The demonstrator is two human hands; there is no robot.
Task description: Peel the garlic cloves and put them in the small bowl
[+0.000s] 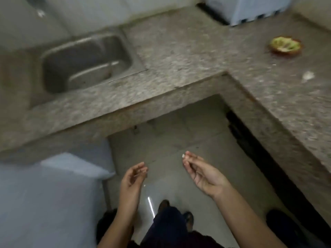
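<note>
My right hand (202, 174) is raised over the floor, palm up, and its fingertips pinch a small pale bit, maybe a garlic clove or a piece of skin (183, 155). My left hand (131, 179) hangs beside it with loosely curled fingers; a thin pale sliver seems to lie at its fingertips, too blurred to tell. The small bowl (284, 46), brown with a green inside and pale pieces in it, stands far off on the right arm of the counter. A white scrap of garlic skin (307, 76) lies on the counter nearer to me.
An L-shaped speckled stone counter (179, 51) wraps around the floor gap where I stand. A steel sink (84, 63) is set in at the left. A pale blue-white appliance (250, 9) stands at the back, and a white box-like unit (53, 194) at my left.
</note>
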